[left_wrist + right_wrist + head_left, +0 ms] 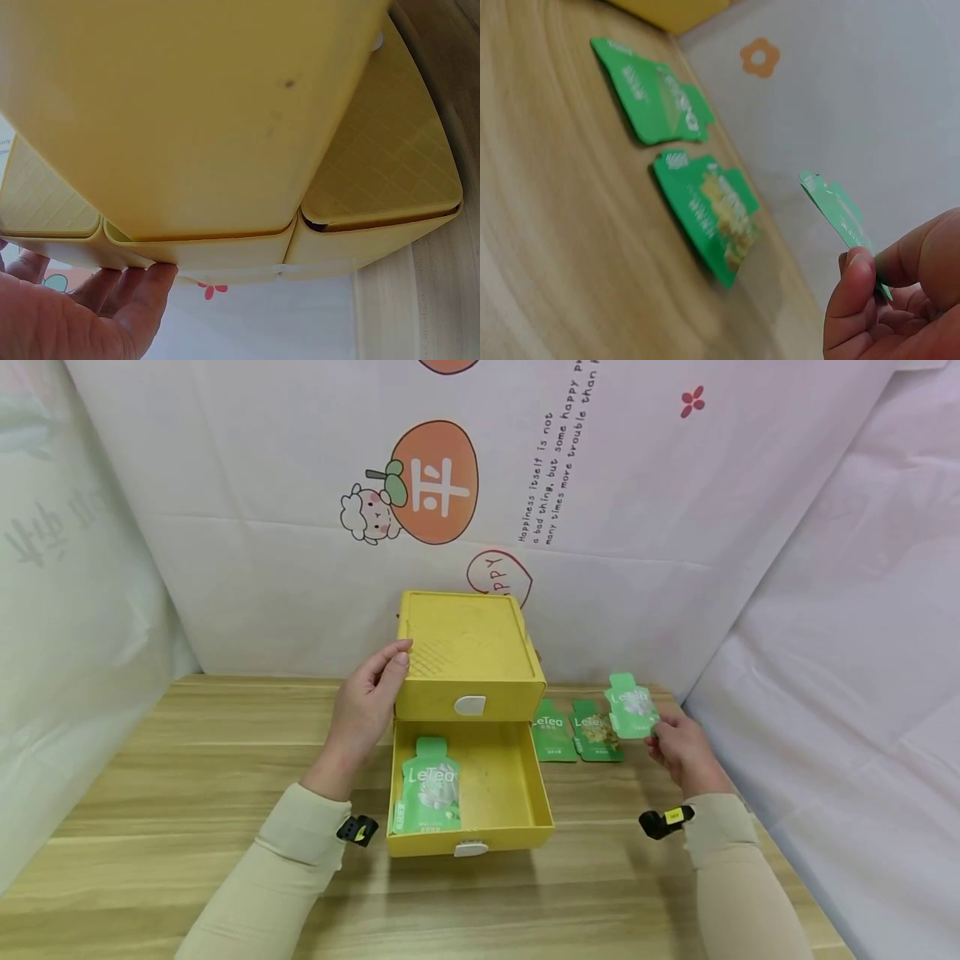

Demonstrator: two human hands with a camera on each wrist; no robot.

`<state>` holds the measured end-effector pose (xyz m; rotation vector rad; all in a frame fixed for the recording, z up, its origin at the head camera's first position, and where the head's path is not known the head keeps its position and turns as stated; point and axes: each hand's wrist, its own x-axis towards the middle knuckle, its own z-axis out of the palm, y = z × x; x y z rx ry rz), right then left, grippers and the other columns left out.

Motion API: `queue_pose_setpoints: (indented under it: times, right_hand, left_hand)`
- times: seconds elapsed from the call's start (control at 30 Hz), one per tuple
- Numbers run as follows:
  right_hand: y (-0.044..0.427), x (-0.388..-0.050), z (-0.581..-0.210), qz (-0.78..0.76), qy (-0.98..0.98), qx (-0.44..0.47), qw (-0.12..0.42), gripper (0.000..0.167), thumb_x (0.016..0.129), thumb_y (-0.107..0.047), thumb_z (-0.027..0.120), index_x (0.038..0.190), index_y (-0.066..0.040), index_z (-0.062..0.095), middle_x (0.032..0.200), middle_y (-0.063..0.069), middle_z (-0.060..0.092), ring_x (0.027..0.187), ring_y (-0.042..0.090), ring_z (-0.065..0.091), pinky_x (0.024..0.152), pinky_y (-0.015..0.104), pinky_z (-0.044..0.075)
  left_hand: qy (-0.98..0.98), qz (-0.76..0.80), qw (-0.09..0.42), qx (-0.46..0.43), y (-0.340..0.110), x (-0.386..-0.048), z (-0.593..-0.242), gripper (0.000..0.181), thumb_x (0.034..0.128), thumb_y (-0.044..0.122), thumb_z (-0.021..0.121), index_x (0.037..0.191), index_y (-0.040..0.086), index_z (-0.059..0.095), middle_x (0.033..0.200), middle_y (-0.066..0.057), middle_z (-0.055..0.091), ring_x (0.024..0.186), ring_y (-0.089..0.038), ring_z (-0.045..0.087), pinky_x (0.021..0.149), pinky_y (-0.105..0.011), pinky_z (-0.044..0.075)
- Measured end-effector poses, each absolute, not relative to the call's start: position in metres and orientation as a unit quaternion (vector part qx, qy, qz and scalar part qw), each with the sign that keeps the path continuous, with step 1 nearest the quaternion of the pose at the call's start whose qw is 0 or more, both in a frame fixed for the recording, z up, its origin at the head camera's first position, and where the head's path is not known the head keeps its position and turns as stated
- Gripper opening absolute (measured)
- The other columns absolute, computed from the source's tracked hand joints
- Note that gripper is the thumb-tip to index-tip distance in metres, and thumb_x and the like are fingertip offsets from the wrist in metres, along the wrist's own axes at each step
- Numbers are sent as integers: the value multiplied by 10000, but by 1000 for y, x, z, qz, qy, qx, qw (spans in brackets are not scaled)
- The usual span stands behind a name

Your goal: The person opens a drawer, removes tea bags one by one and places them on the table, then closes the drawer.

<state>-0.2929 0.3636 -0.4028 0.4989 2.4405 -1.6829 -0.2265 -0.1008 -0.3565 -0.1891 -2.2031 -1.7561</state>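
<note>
A yellow two-drawer box [468, 639] stands on the table, its lower drawer [498, 777] pulled out. Inside that drawer, on the left, lies a green LeTea packet [431, 789]. My left hand [369, 689] rests against the box's upper left side; in the left wrist view its fingers [150, 296] touch the yellow wall. Out to the right, my right hand [682, 747] pinches a light green LeTea packet [632, 706] by its edge between thumb and fingers, raised off the table. The right wrist view shows this packet [836, 210] nearly edge-on.
Two more green packets lie right of the box: one plain green [553, 735], the other with a yellowish picture [597, 735]. White printed cloth [637, 527] hangs behind and at both sides. The wooden table [187, 827] extends left and in front.
</note>
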Motion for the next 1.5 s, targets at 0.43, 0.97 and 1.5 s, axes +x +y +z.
queue_pose_setpoints:
  times: [0.43,0.97,1.5]
  right_hand:
    - [382,-294,-433,-558,800,212,61,578,1107,-108,316,1634,75,165,1510,242,386,853,77,602,782,221,570]
    - [391,-299,-452,-509,823,248,34,646,937,102,345,1574,157,248,1158,230,552,678,92,614,627,218,569]
    - [396,-294,-458,-352,906,233,17,555,927,-57,397,1422,164,513,1189,291,700,566,54,649,594,224,510]
  left_hand:
    - [-773,-610,161,-72,-104,-227,-357,483,1089,503,492,1474,240,614,1474,2,616,1331,-186,563,1108,-444,462]
    - [-771,-613,156,-77,-106,-227,-358,470,1094,482,498,1478,236,611,1488,-2,606,1345,-187,553,1122,-446,455]
    - [-772,-612,152,-78,-104,-229,-358,467,1093,488,496,1477,250,611,1495,-4,599,1357,-194,548,1119,-453,453]
